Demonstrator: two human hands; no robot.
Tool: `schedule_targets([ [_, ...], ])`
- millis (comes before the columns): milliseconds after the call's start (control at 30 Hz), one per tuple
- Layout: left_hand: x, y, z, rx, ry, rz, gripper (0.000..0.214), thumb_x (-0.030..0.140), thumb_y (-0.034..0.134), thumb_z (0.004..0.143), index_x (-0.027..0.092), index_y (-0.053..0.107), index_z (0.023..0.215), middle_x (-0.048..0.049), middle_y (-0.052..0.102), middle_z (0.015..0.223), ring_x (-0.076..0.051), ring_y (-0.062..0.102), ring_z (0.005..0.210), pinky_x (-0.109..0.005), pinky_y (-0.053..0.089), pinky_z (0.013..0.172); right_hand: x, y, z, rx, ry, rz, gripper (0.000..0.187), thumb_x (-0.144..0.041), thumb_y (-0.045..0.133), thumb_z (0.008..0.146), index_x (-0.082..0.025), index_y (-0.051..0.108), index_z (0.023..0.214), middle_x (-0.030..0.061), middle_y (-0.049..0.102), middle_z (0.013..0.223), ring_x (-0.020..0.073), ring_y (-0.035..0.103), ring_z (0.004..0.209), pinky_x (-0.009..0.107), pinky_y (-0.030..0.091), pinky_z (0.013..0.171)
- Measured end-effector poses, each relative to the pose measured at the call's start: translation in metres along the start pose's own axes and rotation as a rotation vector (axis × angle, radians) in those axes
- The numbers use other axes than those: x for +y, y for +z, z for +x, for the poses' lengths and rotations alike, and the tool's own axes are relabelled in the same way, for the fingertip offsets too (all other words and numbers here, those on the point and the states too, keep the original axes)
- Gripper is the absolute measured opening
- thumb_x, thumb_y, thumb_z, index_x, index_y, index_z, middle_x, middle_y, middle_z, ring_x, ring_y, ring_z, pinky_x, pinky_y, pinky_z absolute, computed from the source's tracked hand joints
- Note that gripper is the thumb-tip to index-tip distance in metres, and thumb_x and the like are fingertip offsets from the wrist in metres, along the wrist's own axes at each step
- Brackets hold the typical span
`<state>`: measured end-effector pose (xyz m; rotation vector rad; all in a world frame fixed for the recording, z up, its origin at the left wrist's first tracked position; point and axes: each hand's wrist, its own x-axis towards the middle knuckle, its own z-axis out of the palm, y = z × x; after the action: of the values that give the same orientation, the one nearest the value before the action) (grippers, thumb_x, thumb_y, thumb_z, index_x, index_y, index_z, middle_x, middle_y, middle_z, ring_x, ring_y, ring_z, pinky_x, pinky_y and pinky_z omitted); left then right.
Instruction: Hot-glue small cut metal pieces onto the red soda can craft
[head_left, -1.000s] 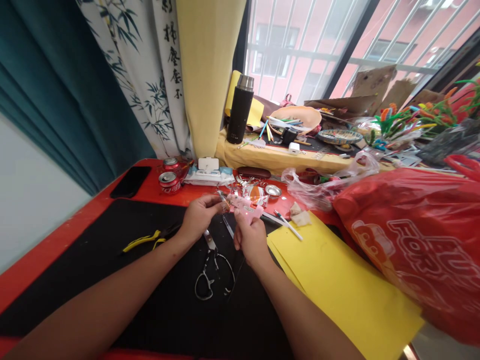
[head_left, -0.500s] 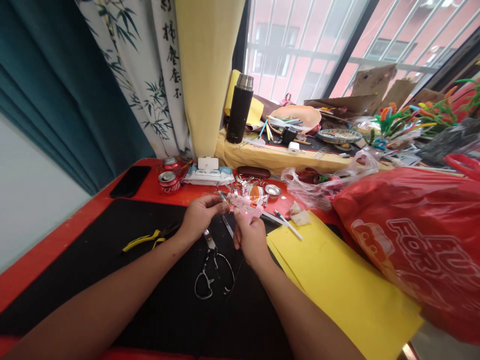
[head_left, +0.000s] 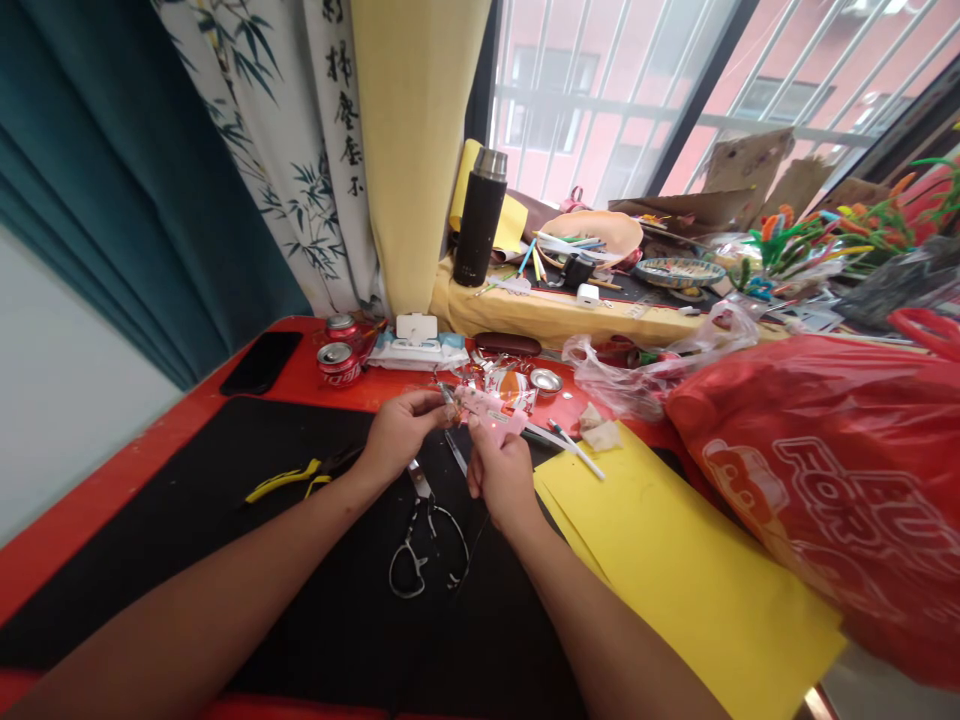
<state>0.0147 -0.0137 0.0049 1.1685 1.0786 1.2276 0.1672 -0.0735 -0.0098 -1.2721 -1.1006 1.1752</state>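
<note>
From the head camera, the left hand [head_left: 401,435] and right hand [head_left: 499,470] meet low over the table, just above a black rubber mat [head_left: 187,570]. The right fingers curl closed around the handle of a pink plastic mini glue gun [head_left: 487,406], whose nozzle points toward the left hand. The left thumb and forefinger pinch a thin, small metallic piece [head_left: 448,408], too small to identify, just beside the nozzle. Working this close, with the wrists low and the fingertips clear of the nozzle, looks like the steadiest and safest way to handle so small a piece. Below the hands lie black-handled steel scissors [head_left: 424,540], with yellow-handled pliers [head_left: 289,482] to the left and a yellow paper sheet [head_left: 675,570] to the right. Beyond them, crumpled foil scraps [head_left: 480,380] and a small metal dish [head_left: 546,381] sit on the red tabletop [head_left: 285,375], near two red soda cans [head_left: 337,360]. A large red plastic bag [head_left: 832,490] fills the right side.
</note>
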Motion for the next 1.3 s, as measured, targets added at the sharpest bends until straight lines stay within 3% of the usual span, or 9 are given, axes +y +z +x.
schedule_targets([
  [367, -0.002, -0.002, 0.001, -0.019, 0.001, 0.004, 0.051, 0.056, 0.107, 0.054, 0.02, 0.086, 0.084, -0.0082, 0.085, 0.085, -0.028, 0.079, 0.081, -0.043, 0.066, 0.086, 0.005, 0.0, 0.002, 0.001, 0.02, 0.044, 0.073, -0.073, 0.064, 0.099, -0.03, 0.039, 0.045, -0.0034, 0.041, 0.033, 0.0129, 0.042, 0.03, 0.028, 0.032, 0.038],
  [567, -0.006, -0.004, 0.004, 0.012, -0.026, -0.054, 0.051, 0.051, 0.109, 0.052, 0.019, 0.085, 0.084, -0.0064, 0.084, 0.084, -0.025, 0.078, 0.08, -0.039, 0.066, 0.084, -0.001, 0.002, 0.002, -0.037, 0.029, 0.235, 0.072, -0.07, 0.071, 0.095, -0.028, 0.04, 0.046, -0.0056, 0.037, 0.035, 0.0111, 0.04, 0.029, 0.027, 0.027, 0.035],
  [867, -0.002, 0.0, 0.002, 0.042, -0.103, -0.308, 0.046, 0.04, 0.109, 0.057, 0.015, 0.081, 0.084, -0.007, 0.082, 0.084, -0.02, 0.077, 0.077, -0.035, 0.068, 0.08, -0.008, 0.0, 0.005, 0.037, 0.046, 0.469, 0.055, -0.074, 0.083, 0.082, -0.022, 0.066, 0.078, -0.0112, 0.04, 0.041, 0.0107, 0.038, 0.031, 0.022, 0.02, 0.032],
  [967, 0.004, 0.005, -0.003, 0.019, -0.12, -0.365, 0.043, 0.036, 0.11, 0.057, 0.015, 0.08, 0.081, -0.0058, 0.082, 0.083, -0.019, 0.077, 0.077, -0.031, 0.068, 0.077, -0.008, 0.0, 0.005, 0.018, 0.044, 0.476, 0.054, -0.071, 0.083, 0.084, -0.022, 0.065, 0.074, -0.0102, 0.041, 0.041, 0.0102, 0.039, 0.033, 0.022, 0.021, 0.033],
  [1133, 0.011, 0.013, -0.01, 0.014, -0.146, -0.463, 0.044, 0.031, 0.112, 0.054, 0.013, 0.081, 0.079, -0.0033, 0.081, 0.08, -0.014, 0.077, 0.074, -0.023, 0.068, 0.074, -0.007, 0.002, 0.004, -0.03, 0.018, 0.467, 0.07, -0.07, 0.082, 0.088, -0.024, 0.046, 0.048, -0.0071, 0.037, 0.039, 0.0091, 0.04, 0.035, 0.022, 0.024, 0.035],
  [1300, 0.013, 0.021, -0.016, 0.038, -0.17, -0.54, 0.044, 0.029, 0.113, 0.05, 0.013, 0.081, 0.076, -0.0039, 0.083, 0.08, -0.014, 0.078, 0.073, -0.021, 0.068, 0.074, -0.006, 0.006, 0.002, -0.052, 0.035, 0.509, 0.063, -0.067, 0.094, 0.078, -0.023, 0.054, 0.057, -0.0089, 0.041, 0.04, 0.0085, 0.039, 0.034, 0.021, 0.026, 0.035],
])
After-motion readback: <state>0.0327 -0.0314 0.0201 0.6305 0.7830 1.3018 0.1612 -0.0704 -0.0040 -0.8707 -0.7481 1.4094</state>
